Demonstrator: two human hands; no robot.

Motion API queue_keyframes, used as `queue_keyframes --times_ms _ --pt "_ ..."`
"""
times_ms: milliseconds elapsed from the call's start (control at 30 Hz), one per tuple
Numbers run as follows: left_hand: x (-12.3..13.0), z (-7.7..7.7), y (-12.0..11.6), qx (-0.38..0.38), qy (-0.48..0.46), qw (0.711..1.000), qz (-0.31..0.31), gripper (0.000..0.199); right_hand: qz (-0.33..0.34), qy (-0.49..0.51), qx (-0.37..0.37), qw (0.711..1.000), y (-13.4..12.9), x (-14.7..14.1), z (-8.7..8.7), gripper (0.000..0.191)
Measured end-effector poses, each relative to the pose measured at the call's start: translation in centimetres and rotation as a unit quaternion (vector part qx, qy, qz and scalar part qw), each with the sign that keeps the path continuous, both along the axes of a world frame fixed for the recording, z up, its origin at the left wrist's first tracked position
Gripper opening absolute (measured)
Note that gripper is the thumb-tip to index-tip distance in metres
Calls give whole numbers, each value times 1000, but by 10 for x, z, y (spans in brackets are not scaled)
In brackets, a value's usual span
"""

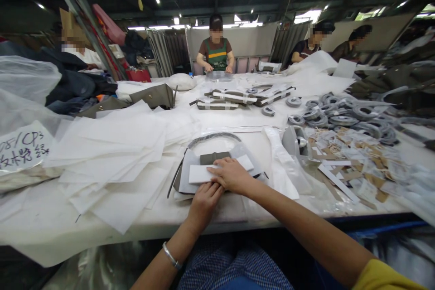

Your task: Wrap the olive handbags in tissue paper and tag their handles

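A dark olive handbag [215,158] lies on the white table in front of me, partly covered by grey-white paper [185,182]. Its wrapped curved handle [217,137] arches away from me. Across the bag rests a white rectangular strip [199,174], perhaps foam or card. My right hand [234,175] lies over the right part of that strip, fingers stretched to the left. At the bag's near edge, my left hand [205,201] presses with straight fingers, its tips just under the right hand. What lies beneath both palms is hidden.
Loose white paper sheets [115,145] spread on the left. To the right are plastic bags [280,167], a pile of tags [356,167] and coiled wrapped straps [340,115]. More bags [227,97] lie farther back. A co-worker [216,50] stands across the table.
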State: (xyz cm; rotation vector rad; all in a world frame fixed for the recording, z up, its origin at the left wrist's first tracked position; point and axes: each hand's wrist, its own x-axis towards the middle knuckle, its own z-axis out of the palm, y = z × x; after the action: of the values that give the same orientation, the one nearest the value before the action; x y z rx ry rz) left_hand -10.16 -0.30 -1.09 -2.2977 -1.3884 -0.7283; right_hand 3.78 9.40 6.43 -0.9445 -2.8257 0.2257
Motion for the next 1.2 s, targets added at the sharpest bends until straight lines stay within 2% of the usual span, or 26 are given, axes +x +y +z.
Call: queue_keyframes --times_ms 400,533,700,767,833,933,1033,1133,1200 --pt "1 -1 0 -10 -20 1000 -9 26 8 43 -42 998 5 -9 -8 38" --pt "1 3 1 -10 -14 1000 -22 31 24 116 -74 990 12 -3 -23 35" --pt "-5 19 -12 -33 12 999 -17 31 38 207 -58 976 19 2 -49 38" --pt "-6 29 -20 -60 -72 995 -33 29 48 228 -51 971 27 4 -63 42" --pt "-4 42 -24 -59 -175 982 -23 30 76 237 -38 968 39 4 -77 42" --pt "2 63 -17 -56 -269 961 -1 38 116 241 -24 963 55 1 -91 34" --pt "7 72 1 -109 -288 951 29 57 135 220 -31 965 53 -1 -85 29" --pt "11 66 11 -170 -235 953 85 64 122 200 -64 970 30 4 -57 33" --pt "12 56 14 -182 -238 952 65 61 127 192 -84 969 16 9 -35 33"
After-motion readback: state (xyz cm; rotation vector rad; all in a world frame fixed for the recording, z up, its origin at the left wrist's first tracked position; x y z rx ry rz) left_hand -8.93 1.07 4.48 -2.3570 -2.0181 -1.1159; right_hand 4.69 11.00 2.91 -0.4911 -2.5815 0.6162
